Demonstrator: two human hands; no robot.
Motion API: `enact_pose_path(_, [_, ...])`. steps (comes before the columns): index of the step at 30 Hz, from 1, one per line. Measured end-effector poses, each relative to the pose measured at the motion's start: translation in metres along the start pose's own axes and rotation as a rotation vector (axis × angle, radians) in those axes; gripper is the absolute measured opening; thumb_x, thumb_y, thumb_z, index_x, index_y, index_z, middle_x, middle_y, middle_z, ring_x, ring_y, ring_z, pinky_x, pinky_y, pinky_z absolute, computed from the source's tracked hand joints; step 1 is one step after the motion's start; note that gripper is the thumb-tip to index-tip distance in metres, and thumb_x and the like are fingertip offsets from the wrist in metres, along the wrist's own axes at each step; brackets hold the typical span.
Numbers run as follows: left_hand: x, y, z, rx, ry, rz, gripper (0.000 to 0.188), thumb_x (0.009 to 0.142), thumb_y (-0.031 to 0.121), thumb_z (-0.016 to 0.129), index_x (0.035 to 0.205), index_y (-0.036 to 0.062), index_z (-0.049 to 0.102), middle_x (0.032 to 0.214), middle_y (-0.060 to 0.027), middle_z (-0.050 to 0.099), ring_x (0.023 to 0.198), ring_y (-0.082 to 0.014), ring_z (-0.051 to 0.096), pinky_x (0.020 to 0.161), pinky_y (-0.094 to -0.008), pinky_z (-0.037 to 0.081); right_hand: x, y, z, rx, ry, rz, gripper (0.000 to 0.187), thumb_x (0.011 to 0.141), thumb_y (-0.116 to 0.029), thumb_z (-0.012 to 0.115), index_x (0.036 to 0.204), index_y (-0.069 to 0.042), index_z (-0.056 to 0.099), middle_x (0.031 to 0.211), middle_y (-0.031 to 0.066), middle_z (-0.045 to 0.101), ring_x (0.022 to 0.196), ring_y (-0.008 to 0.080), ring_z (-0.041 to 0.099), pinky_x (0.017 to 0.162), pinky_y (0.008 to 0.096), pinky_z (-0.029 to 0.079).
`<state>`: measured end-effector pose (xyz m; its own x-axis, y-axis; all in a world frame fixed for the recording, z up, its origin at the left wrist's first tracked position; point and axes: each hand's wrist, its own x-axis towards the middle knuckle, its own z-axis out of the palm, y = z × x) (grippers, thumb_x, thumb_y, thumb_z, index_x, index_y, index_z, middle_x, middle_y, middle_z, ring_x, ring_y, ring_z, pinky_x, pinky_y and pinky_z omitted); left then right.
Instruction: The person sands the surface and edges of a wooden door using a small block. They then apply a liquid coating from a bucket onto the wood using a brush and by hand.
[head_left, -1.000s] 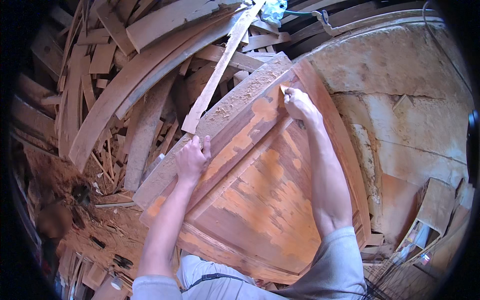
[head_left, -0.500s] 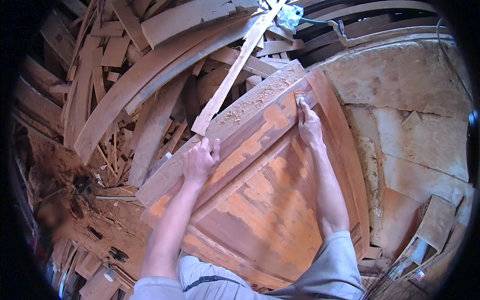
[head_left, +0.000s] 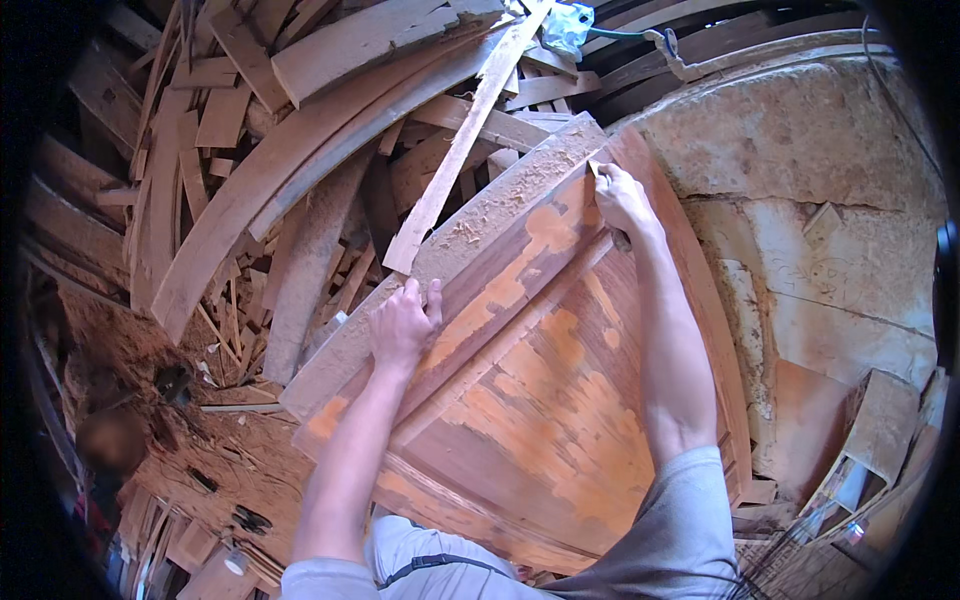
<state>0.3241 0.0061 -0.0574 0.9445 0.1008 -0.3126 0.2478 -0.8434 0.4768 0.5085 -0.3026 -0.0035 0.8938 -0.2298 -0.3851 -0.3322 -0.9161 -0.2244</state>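
A wooden panel (head_left: 470, 425) with raised frame strips lies slanted before me, patched with orange filler over brown wood. My left hand (head_left: 405, 325) is closed at its upper left edge, fingers curled and thumb raised, close to the lower end of a long pale wood strip (head_left: 450, 165). Near the panel's far corner, my right hand (head_left: 622, 200) pinches a small thin flat piece (head_left: 595, 168) against the frame; most of it is hidden by the fingers. Along the panel's far side runs a thick plank (head_left: 500, 210) strewn with shavings.
Curved timbers (head_left: 300, 150) and offcuts pile up at the far left. Sawdust covers the ground (head_left: 240, 450) at left. A large pale slab (head_left: 800, 150) stands on the right, with a light plastic bag (head_left: 567, 30) at the top.
My right hand has pushed slightly farther up toward the panel's far corner, its wrist turning and covering more of the small piece. My left hand stays at the panel's edge.
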Motion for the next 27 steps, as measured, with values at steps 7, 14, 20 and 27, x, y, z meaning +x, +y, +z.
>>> enact_pose_path(7, [-0.001,-0.006,0.002,-0.008,0.007,-0.007,0.051,0.1,0.046,0.044,0.082,0.0025,0.062,0.078,-0.0235,0.068,0.073,-0.0421,0.069,0.065,-0.0527,0.054,-0.018,-0.008,0.005,-0.011,-0.188,0.03,0.044,0.097,-0.028,0.043,0.134,-0.008,0.057,0.127,0.0228,0.062,0.119,0.0382,0.059,0.101,0.0429,0.045])
enact_pose_path(14, [0.002,-0.005,-0.002,-0.019,0.038,-0.013,0.051,0.1,0.047,0.044,0.083,0.0022,0.062,0.079,-0.0243,0.068,0.074,-0.0424,0.069,0.067,-0.0531,0.055,-0.042,0.016,-0.014,-0.141,-0.339,-0.289,0.043,0.098,-0.026,0.05,0.138,-0.01,0.053,0.123,0.0222,0.065,0.114,0.036,0.063,0.098,0.0421,0.047])
enact_pose_path(20, [0.0,-0.004,0.001,-0.05,-0.011,-0.03,0.049,0.101,0.045,0.043,0.082,0.0031,0.06,0.081,-0.0242,0.069,0.077,-0.0447,0.068,0.069,-0.056,0.053,-0.054,0.044,0.038,0.176,0.1,-0.375,0.043,0.101,-0.028,0.054,0.143,-0.016,0.048,0.115,0.0236,0.066,0.106,0.0395,0.065,0.089,0.0459,0.051])
enact_pose_path(27, [0.001,-0.005,0.003,-0.048,0.003,-0.011,0.05,0.101,0.046,0.043,0.082,0.0027,0.06,0.08,-0.0242,0.069,0.077,-0.0443,0.068,0.07,-0.0549,0.053,-0.056,0.056,0.058,-0.076,0.186,-0.299,0.038,0.102,-0.033,0.048,0.139,-0.025,0.052,0.1,0.0221,0.066,0.096,0.0417,0.066,0.083,0.0523,0.052])
